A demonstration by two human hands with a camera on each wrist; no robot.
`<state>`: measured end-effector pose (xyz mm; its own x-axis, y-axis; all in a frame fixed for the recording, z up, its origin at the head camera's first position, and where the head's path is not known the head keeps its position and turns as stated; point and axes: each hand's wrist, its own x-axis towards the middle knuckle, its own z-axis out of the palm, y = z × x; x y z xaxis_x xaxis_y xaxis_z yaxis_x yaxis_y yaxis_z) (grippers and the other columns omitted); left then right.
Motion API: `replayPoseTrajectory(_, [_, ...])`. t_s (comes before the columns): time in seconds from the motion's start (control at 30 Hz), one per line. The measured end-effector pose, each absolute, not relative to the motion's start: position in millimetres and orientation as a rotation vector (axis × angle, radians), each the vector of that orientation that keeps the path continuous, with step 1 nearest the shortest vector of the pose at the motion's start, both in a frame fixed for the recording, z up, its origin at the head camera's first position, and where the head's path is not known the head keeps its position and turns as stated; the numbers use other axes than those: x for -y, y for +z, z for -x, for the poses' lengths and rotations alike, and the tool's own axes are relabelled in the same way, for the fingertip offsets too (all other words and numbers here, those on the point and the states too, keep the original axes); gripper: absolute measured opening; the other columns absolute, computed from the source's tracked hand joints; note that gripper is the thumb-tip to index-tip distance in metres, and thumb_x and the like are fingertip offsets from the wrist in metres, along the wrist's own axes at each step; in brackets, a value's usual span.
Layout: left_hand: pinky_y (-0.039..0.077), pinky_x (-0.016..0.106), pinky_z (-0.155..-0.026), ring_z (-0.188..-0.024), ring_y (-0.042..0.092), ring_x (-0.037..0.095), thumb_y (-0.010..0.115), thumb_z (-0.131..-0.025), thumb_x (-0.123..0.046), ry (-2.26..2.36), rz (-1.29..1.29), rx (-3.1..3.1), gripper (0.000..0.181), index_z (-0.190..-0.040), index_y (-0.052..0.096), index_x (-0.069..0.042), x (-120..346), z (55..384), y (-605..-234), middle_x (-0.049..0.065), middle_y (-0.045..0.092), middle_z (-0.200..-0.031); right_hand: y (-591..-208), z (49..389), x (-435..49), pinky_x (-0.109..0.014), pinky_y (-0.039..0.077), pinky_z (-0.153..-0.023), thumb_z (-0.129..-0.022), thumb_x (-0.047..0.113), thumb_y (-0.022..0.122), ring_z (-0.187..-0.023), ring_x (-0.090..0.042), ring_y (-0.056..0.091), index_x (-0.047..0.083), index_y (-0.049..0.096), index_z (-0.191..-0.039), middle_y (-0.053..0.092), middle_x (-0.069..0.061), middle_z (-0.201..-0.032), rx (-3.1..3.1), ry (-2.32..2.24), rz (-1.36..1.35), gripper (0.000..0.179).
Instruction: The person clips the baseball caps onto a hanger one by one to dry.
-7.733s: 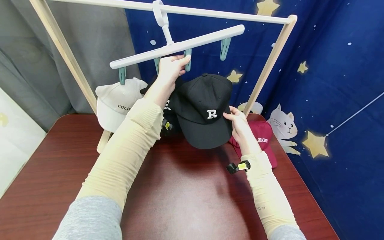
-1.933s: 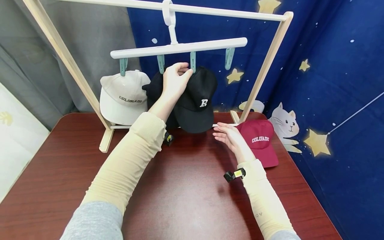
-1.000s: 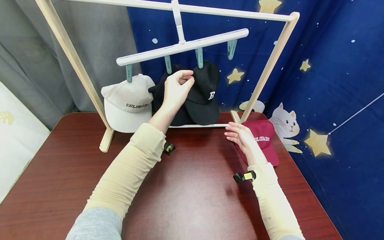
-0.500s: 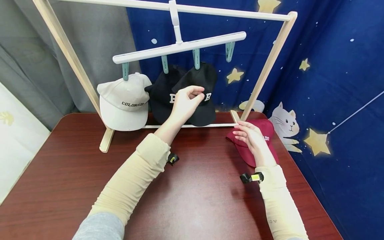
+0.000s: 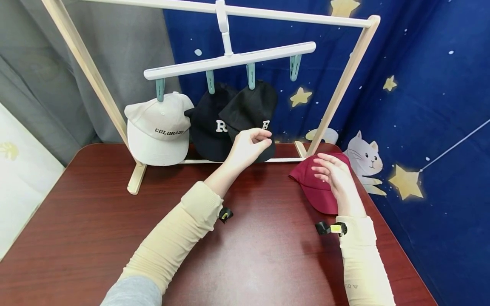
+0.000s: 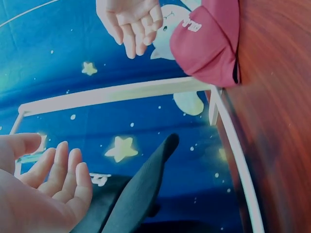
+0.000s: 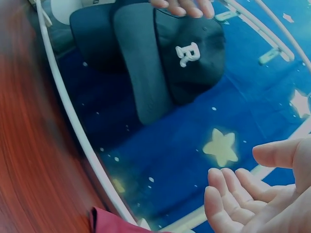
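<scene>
My left hand [image 5: 250,145] is in front of a black cap [image 5: 255,104] with a white R, its fingers loosely bent and holding nothing. That cap hangs from a teal clip [image 5: 250,76] on the white hanger [image 5: 229,61]. Beside it hang another black cap [image 5: 206,131] and a pale cap [image 5: 158,127] lettered COLORADO, each under its own clip. At the hanger's right end, a clip [image 5: 294,68] holds nothing. My right hand [image 5: 338,180] is over a dark red cap [image 5: 314,187] on the table, fingers relaxed and apart. In the right wrist view its palm [image 7: 272,204] holds nothing.
A wooden rack [image 5: 346,80] with a white top bar [image 5: 298,16] carries the hanger, which tilts up to the right. A lower white rod [image 5: 283,160] joins its feet. The brown table [image 5: 245,255] reaches a blue starry curtain [image 5: 432,106].
Earlier my left hand pinched the third clip while my right held the black cap. The cap now hangs there. My left hand has dropped away rightward; my right has moved over the red cap.
</scene>
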<state>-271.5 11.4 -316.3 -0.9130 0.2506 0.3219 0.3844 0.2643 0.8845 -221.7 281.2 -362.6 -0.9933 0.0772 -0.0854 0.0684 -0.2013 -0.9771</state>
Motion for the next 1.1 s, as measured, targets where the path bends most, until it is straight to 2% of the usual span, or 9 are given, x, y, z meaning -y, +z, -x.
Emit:
replayPoseTrajectory(0.23, [0.048, 0.025, -0.074, -0.081, 0.065, 0.014, 0.067, -0.088, -0.014, -1.737, 0.593, 2.542, 0.022, -0.107, 0.07, -0.003, -20, 267, -329, 0.007, 0.071, -0.092, -360, 211, -297, -0.023, 0.054, -0.07, -0.098, 0.009, 0.053, -0.078, -0.012, 0.068, 0.009, 0.059, -0.107, 0.07, 0.003, -0.092, 1.912, 2.425, 0.219, 0.011])
replayPoseTrajectory(0.33, [0.047, 0.023, -0.073, -0.082, 0.064, 0.013, 0.067, -0.087, -0.014, -1.739, 0.57, 2.601, 0.023, -0.108, 0.07, -0.003, -24, 266, -335, 0.007, 0.072, -0.093, -361, 207, -303, -0.023, 0.054, -0.067, -0.098, 0.006, 0.052, -0.078, -0.012, 0.069, 0.012, 0.064, -0.102, 0.07, 0.001, -0.091, 1.847, 2.454, 0.227, 0.013])
replayPoseTrajectory(0.47, [0.047, 0.022, -0.067, -0.079, 0.066, 0.019, 0.067, -0.088, -0.015, -1.799, 0.536, 2.659, 0.026, -0.11, 0.068, -0.001, -30, 264, -342, 0.007, 0.071, -0.092, -363, 203, -312, -0.023, 0.054, -0.066, -0.098, 0.004, 0.052, -0.077, -0.013, 0.069, 0.014, 0.068, -0.097, 0.071, 0.0, -0.089, 1.782, 2.483, 0.243, 0.018])
replayPoseTrajectory(0.7, [0.045, 0.022, -0.061, -0.072, 0.065, 0.021, 0.066, -0.09, -0.016, -1.938, 0.464, 2.666, 0.026, -0.11, 0.067, 0.001, -43, 262, -359, 0.012, 0.07, -0.09, -366, 197, -327, -0.023, 0.055, -0.067, -0.098, 0.006, 0.051, -0.077, -0.011, 0.069, 0.016, 0.068, -0.093, 0.071, 0.003, -0.087, 1.791, 2.452, 0.298, 0.02])
replayPoseTrajectory(0.9, [0.043, 0.023, -0.052, -0.084, 0.066, 0.033, 0.065, -0.09, -0.017, -2.142, 0.313, 2.667, 0.031, -0.114, 0.064, 0.003, -55, 262, -374, 0.014, 0.07, -0.098, -370, 195, -338, -0.022, 0.054, -0.065, -0.098, 0.005, 0.052, -0.075, -0.009, 0.069, 0.018, 0.069, -0.089, 0.07, 0.005, -0.084, 1.774, 2.408, 0.403, 0.024])
replayPoseTrajectory(1.1, [0.052, 0.038, -0.068, -0.09, 0.066, 0.034, 0.066, -0.09, -0.021, -2.203, 0.187, 2.702, 0.033, -0.117, 0.063, 0.0, -65, 262, -385, 0.012, 0.069, -0.1, -376, 192, -349, -0.021, 0.054, -0.065, -0.097, 0.007, 0.053, -0.073, -0.009, 0.069, 0.018, 0.069, -0.088, 0.07, 0.006, -0.082, 1.757, 2.365, 0.478, 0.022])
